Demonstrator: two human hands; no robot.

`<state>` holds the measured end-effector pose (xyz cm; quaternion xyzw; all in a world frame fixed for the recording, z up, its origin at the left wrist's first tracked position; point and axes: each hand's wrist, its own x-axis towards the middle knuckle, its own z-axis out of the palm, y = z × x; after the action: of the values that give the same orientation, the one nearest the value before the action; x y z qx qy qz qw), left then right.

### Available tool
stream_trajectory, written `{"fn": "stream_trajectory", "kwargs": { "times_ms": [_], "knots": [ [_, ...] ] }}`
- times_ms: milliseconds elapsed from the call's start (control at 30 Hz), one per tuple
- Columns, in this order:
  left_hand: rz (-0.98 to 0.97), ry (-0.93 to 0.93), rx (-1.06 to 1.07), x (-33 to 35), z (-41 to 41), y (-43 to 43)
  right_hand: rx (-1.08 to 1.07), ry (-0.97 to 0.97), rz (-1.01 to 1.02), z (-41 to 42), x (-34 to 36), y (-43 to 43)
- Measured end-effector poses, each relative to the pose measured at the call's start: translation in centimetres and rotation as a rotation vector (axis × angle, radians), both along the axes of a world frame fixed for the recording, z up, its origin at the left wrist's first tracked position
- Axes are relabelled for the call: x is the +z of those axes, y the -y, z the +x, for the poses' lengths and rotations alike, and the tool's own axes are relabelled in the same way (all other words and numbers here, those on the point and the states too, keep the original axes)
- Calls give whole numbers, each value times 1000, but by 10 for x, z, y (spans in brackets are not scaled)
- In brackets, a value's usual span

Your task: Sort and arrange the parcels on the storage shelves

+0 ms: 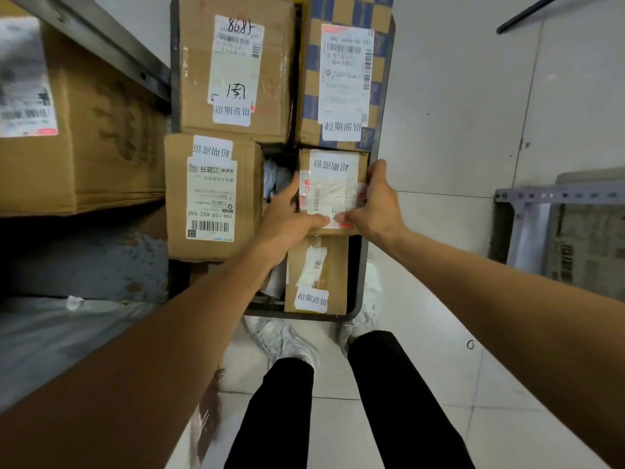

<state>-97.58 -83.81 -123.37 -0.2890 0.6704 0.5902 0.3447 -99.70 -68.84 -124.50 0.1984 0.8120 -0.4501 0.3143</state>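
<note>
A small brown parcel (333,184) with white labels sits among several cardboard parcels on a dark flat cart (359,292). My left hand (287,221) grips its left side, thumb laid across the near top edge. My right hand (375,201) grips its right side, thumb also on the near edge. Around it lie a tall labelled box (213,194) to the left, a large box marked 8685 (236,69) behind that, a blue-checked box (345,76) directly behind, and a smaller box (316,275) in front.
A metal storage shelf (101,38) on the left holds a big cardboard box (84,137); a lower shelf level (61,333) lies beneath. A grey metal rack (558,198) with a carton stands at the right. White tiled floor (439,350) and my feet lie below the cart.
</note>
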Motion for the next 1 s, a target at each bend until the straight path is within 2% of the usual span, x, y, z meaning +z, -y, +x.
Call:
{"fn": "stream_trajectory", "kwargs": {
  "times_ms": [300, 400, 533, 767, 1000],
  "knots": [
    [-64, 30, -120, 4, -5, 8, 59, 47, 105, 1, 3, 1],
    [-107, 6, -132, 28, -4, 9, 120, 53, 138, 3, 21, -3],
    [-216, -35, -283, 71, -11, 17, 259, 54, 176, -2, 68, -11],
    [-371, -200, -627, 192, -62, 22, 585, 14, 193, -49, 190, -16],
    [-539, -507, -973, 384, -127, 15, 904, -205, 384, -95, 378, -24]
  ]
}}
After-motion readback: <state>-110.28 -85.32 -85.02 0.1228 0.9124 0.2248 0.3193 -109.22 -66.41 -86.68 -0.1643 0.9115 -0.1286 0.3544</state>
